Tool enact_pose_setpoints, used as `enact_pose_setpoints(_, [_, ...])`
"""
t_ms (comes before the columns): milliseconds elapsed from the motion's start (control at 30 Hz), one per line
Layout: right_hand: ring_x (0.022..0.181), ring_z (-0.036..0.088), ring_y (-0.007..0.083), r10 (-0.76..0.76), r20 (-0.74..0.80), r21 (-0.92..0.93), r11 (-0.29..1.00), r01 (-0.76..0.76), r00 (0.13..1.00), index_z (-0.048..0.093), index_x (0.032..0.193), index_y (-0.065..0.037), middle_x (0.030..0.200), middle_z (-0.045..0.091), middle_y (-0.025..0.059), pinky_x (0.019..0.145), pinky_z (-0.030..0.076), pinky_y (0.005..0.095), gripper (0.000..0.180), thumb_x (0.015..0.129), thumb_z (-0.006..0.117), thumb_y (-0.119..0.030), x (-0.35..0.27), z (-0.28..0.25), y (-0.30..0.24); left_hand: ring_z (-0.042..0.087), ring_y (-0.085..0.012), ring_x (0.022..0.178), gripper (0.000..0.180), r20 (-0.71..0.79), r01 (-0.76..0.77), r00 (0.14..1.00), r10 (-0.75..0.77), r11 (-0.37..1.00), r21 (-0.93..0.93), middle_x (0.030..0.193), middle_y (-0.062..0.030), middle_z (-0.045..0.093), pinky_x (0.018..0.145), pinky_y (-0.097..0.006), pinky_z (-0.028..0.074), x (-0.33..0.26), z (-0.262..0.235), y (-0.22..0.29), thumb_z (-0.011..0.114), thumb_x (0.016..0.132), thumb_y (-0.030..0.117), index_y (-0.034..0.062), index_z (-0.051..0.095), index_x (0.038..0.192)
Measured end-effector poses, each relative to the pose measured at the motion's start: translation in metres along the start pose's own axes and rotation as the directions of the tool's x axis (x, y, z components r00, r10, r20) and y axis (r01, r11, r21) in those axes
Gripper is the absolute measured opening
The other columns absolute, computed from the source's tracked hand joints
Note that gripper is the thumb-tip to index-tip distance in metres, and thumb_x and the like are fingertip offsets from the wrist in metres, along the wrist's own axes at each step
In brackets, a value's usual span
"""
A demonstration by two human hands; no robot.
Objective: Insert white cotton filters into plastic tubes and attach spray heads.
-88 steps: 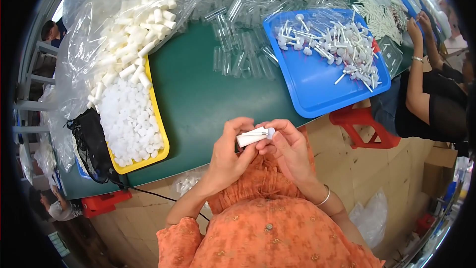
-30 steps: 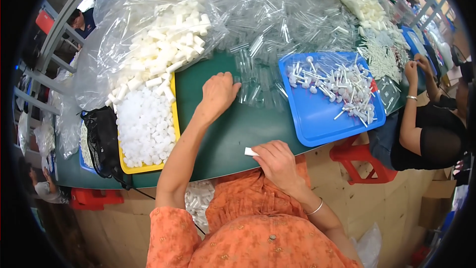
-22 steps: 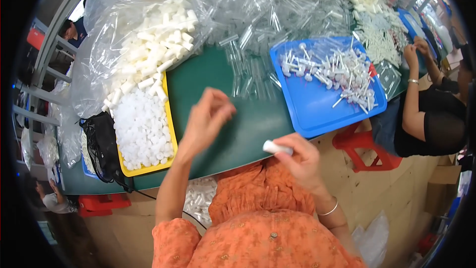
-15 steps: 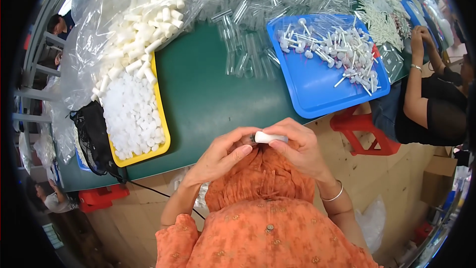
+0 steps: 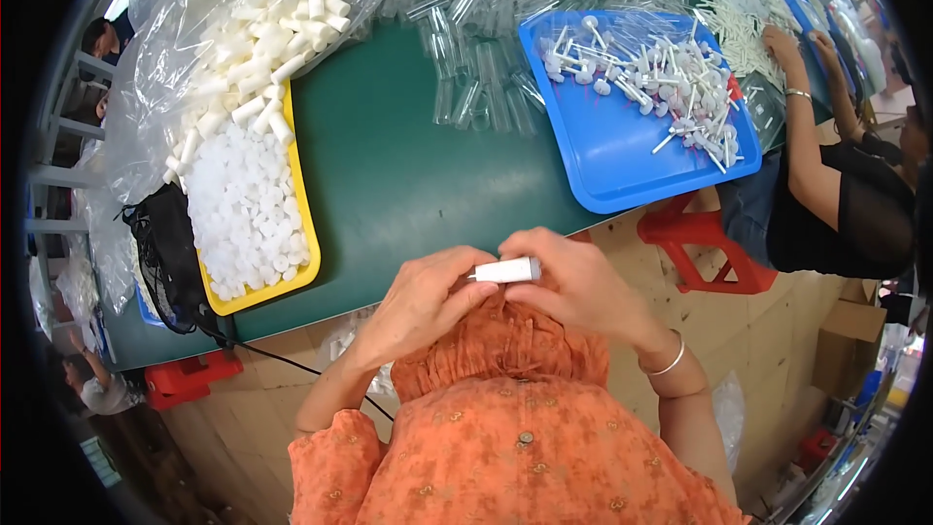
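In front of my body, above my lap, a short white cylindrical cap (image 5: 505, 270) lies level between both hands. The fingers of my left hand (image 5: 418, 297) close round its left end, where a small dark or clear bit shows; what that is I cannot make out. My right hand (image 5: 583, 287) grips the cap near its greyish right end with thumb and fingers. Beyond the hands to the left, a yellow tray (image 5: 313, 243) holds small white plugs (image 5: 248, 214) and cream-white caps (image 5: 258, 68). A blue tray (image 5: 603, 151) at the right holds white stick-like pieces with round discs (image 5: 680, 87).
Clear plastic tubes (image 5: 481, 39) are heaped at the far side of the green table (image 5: 389, 185). A black mesh bag (image 5: 165, 253) and a cable lie by the yellow tray. A co-worker's arm (image 5: 812, 146) reaches over the table at right, above a red stool (image 5: 709, 253).
The cap has shifted slightly left, and more of its side shows between my fingers. My right fingers have moved along it. The co-worker's arms have stretched farther over the table.
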State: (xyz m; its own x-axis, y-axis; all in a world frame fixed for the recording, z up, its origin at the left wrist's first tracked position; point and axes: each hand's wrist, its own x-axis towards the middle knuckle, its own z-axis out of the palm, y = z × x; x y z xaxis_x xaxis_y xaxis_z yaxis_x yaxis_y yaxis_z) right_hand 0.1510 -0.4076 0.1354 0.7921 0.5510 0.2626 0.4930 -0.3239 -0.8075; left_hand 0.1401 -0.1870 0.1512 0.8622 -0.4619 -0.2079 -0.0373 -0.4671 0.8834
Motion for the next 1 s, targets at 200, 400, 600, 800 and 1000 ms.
enact_pose_setpoints(200, [0.087,0.066,0.0125,0.257,0.129,0.404,0.868,-0.288,0.958,0.062,0.100,0.001,0.093,0.066,0.0072,0.074,0.054,0.0265,0.015,0.088,0.069,-0.004,-0.007,-0.005,0.006,0.061,-0.0179,0.082,0.024,0.081,0.053,0.996,-0.045,0.993,-0.101,0.091,-0.0125,0.066,0.076,-0.031,0.048,0.003,0.012,0.001,0.053,0.098,0.019,0.0000,0.062,0.110])
enact_pose_setpoints(400, [0.084,0.065,0.0122,0.299,0.177,0.561,0.752,-0.346,0.938,0.060,0.098,0.002,0.092,0.067,0.0087,0.072,0.053,0.0258,0.013,0.089,0.067,-0.004,-0.010,-0.001,0.011,0.060,-0.0268,0.075,0.024,0.030,0.026,0.999,-0.022,0.993,-0.114,0.083,-0.0153,0.063,0.071,-0.033,0.047,0.000,0.019,-0.010,0.047,0.100,0.018,0.0002,0.062,0.105])
enact_pose_setpoints(600, [0.070,0.061,0.0144,0.253,0.280,0.435,0.827,-0.357,0.926,0.055,0.091,0.000,0.078,0.062,0.0094,0.059,0.048,0.0286,0.023,0.091,0.067,-0.020,-0.018,0.001,0.013,0.062,-0.0313,0.072,0.021,-0.113,-0.038,0.993,0.043,0.998,0.048,0.081,-0.0173,0.062,0.066,-0.036,0.047,-0.017,0.049,-0.010,0.046,0.100,0.015,0.0014,0.062,0.104])
enact_pose_setpoints(800, [0.086,0.062,0.0110,0.486,-0.057,0.640,0.689,-0.341,0.872,0.056,0.108,-0.001,0.102,0.062,0.0064,0.075,0.052,0.0253,0.020,0.090,0.065,-0.004,-0.066,0.029,0.022,0.063,-0.0168,0.103,0.022,0.264,0.306,0.951,-0.159,0.575,-0.759,0.116,-0.0104,0.066,0.088,-0.030,0.049,-0.025,0.062,-0.031,0.055,0.099,0.020,0.0003,0.061,0.108])
enact_pose_setpoints(1000, [0.079,0.060,0.0132,0.696,-0.002,0.899,0.315,-0.303,0.718,0.049,0.122,-0.003,0.094,0.057,0.0051,0.070,0.052,0.0276,0.027,0.104,0.044,-0.022,-0.079,0.109,0.011,0.061,-0.0083,0.072,0.023,-0.154,0.077,0.882,-0.446,0.458,-0.886,0.088,-0.0033,0.065,0.054,-0.023,0.050,0.000,0.117,-0.058,0.065,0.094,0.024,0.0022,0.064,0.102])
